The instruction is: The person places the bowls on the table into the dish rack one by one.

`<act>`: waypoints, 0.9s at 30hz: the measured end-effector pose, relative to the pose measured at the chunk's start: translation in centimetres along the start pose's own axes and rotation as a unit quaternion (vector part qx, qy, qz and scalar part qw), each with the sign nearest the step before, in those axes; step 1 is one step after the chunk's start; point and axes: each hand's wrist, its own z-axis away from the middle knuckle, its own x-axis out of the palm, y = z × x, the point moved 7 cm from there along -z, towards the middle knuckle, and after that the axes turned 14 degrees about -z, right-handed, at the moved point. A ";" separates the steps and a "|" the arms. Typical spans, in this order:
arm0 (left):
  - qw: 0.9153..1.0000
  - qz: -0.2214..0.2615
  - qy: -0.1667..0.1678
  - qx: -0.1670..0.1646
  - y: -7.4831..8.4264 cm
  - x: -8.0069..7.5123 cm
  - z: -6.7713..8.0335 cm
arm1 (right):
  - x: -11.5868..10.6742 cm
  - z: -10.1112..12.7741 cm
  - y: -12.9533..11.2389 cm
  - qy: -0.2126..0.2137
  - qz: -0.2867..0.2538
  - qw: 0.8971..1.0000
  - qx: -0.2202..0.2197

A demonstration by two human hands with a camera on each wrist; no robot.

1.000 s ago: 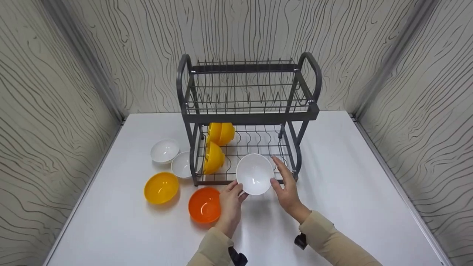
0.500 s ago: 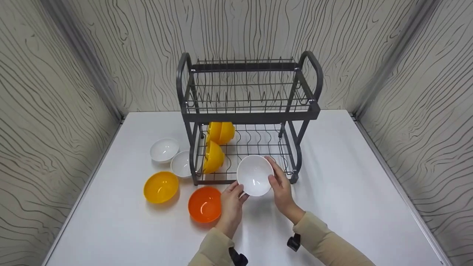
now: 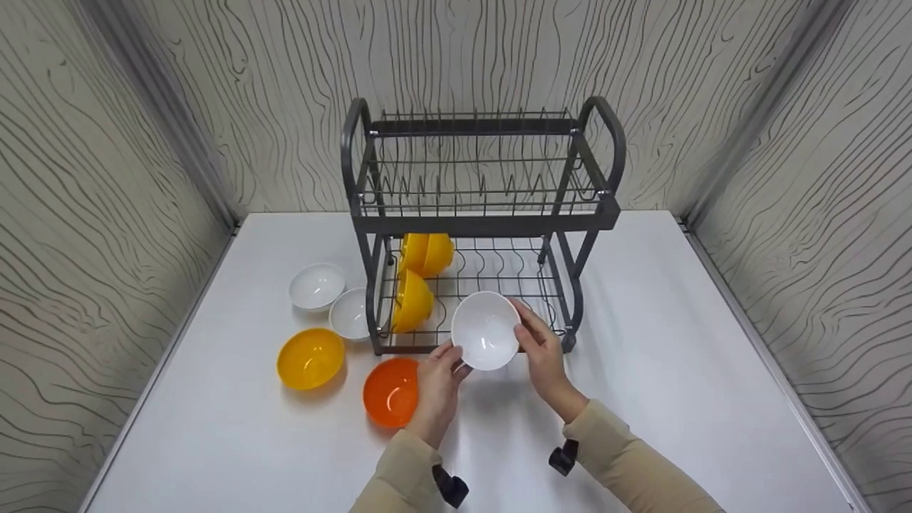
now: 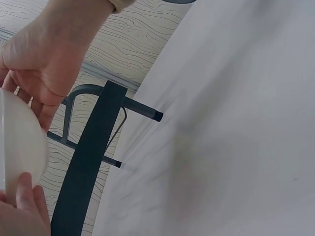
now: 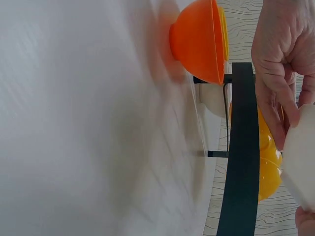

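Observation:
Both hands hold a white bowl (image 3: 486,331) in front of the rack's lower tier, its hollow side tilted toward the head camera. My left hand (image 3: 437,385) grips the lower left rim, thumb at the edge and fingers behind. On the right side, my right hand (image 3: 545,356) pinches the rim with its thumb in front. The left wrist view shows the right hand (image 4: 47,61) behind the bowl (image 4: 22,140), with left fingertips (image 4: 25,194) below. From the right wrist, the left hand (image 5: 280,64) shows beside the bowl (image 5: 301,157), with a bit of the right hand (image 5: 306,222).
The dark two-tier dish rack (image 3: 484,226) stands at the table's back. Several yellow bowls (image 3: 413,303) stand on edge at its lower left. An orange bowl (image 3: 390,393), a yellow bowl (image 3: 311,360) and two white bowls (image 3: 317,287) sit on the white table (image 3: 684,370).
My right hand has come in from beside the bowl and now holds its right rim. The bowl and left hand have shifted slightly left and away.

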 end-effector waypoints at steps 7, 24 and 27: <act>0.999 -0.034 -0.009 -0.002 0.1 -0.4 -0.7 | -0.7 -0.8 1.8 0.029 -0.009 0.999 0.027; 0.998 -0.051 -0.013 0.023 0.7 -0.7 -1.7 | -0.4 -2.1 1.8 0.117 -0.029 0.991 0.055; 0.992 -0.110 0.001 0.068 1.3 -1.1 -1.7 | -0.5 -2.4 1.7 0.124 -0.026 0.991 0.053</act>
